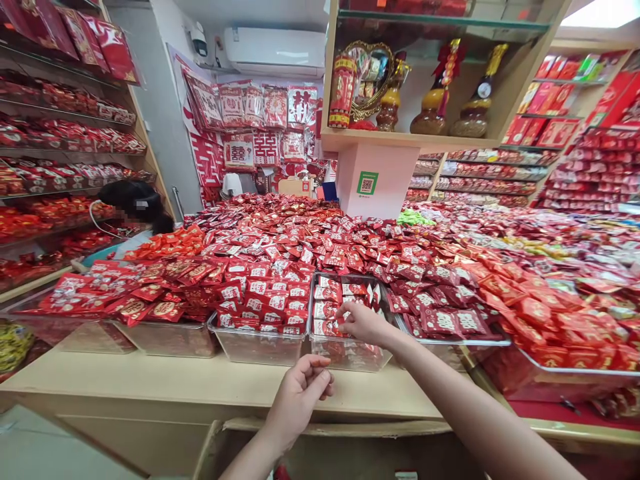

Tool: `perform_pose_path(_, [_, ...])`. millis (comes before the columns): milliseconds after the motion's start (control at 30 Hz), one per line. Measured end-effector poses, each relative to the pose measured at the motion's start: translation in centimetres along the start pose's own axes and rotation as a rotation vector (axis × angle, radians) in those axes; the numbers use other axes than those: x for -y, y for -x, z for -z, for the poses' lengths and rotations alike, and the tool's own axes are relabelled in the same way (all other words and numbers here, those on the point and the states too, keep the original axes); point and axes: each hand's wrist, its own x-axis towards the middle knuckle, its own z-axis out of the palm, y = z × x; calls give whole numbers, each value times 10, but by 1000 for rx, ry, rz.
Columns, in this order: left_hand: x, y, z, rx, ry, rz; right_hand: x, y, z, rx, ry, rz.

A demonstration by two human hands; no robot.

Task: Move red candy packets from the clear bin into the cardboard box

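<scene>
My right hand point(364, 324) reaches into a clear plastic bin point(350, 357) partly filled with rows of small red-and-white packets point(325, 310). Its fingers are bent and apart just over the packets; whether the tips touch one I cannot tell. In front of the counter edge, my left hand point(306, 392) hovers loosely curled, index finger stretched out above the thumb, and no item shows in it. The bin to the left point(256, 347) is heaped with similar red-and-white packets point(265, 301). Dark red packets point(445, 320) fill the bin to the right.
Below my hands lies an open cardboard box point(320, 430) against the pale counter point(165, 380). More packets pile up across the display, with orange-red ones point(555, 327) at right. A cabinet point(420, 139) with bottles overhangs the display. A person's dark-haired head point(135, 200) shows at left.
</scene>
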Motion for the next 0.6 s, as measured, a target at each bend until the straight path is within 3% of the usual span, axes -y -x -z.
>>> perform_pose_path(233, [0, -1, -1, 25, -27, 26, 4, -1, 5, -9, 86, 57])
perform_pose_path(300, [-1, -1, -2, 27, -35, 26, 8, 11, 9, -130, 121, 106])
perform_pose_path(400, [-3, -1, -3, 34, -38, 20, 14, 48, 6, -311, 109, 210])
perform_pose_path(467, [-3, 0, -3, 33, -34, 20, 14, 81, -7, -175, 45, 238])
perform_pose_path(567, [-3, 0, -3, 27, -28, 28, 5, 124, -48, 348, -57, 202])
perform_pose_path(600, [-2, 1, -3, 27, -28, 30, 1, 134, -64, 392, -57, 175])
